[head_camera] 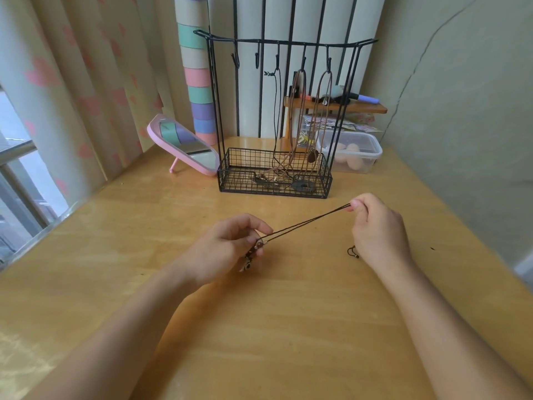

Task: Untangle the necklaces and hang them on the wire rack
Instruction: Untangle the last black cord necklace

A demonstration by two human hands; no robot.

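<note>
**Taut cord, loose tail: where this could snag**

Head view. The left hand (230,241) has its fingers curled in and pinches the pendant end of a black necklace (305,223). The right hand (375,223) pinches the far end of the cord between thumb and forefinger, the other fingers folded. The cord runs as two strands, pulled straight between the hands, above the table (259,327) and in front of the rack (288,41). The pendant (248,262) hangs under the left fingers. A short tail (352,252) with a bead at its tip lies by the right wrist. I cannot tell whether it belongs to this cord.

Three necklaces hang on the rack's right-hand hooks, their lower ends lying together in the basket (274,180). Two hooks (236,60) on the left are free.

My reading of the risks:

- **Tightened knot:** The cord is under tension. If a knot is left near the pendant, pulling harder would tighten it rather than free it.
- **Snagged tail:** If the tail is part of this necklace, it could drag or catch on the wrist as the hands rise.
- **New tangle:** Carrying the cord past the hung strands could wrap it around them. The far-left hook looks safest.
- **Pendant in the mesh:** The pendant could catch in the basket mesh as it is lowered.
- **Tipped rack:** The rack looks light, so a tug on a hook might tip it.
</note>
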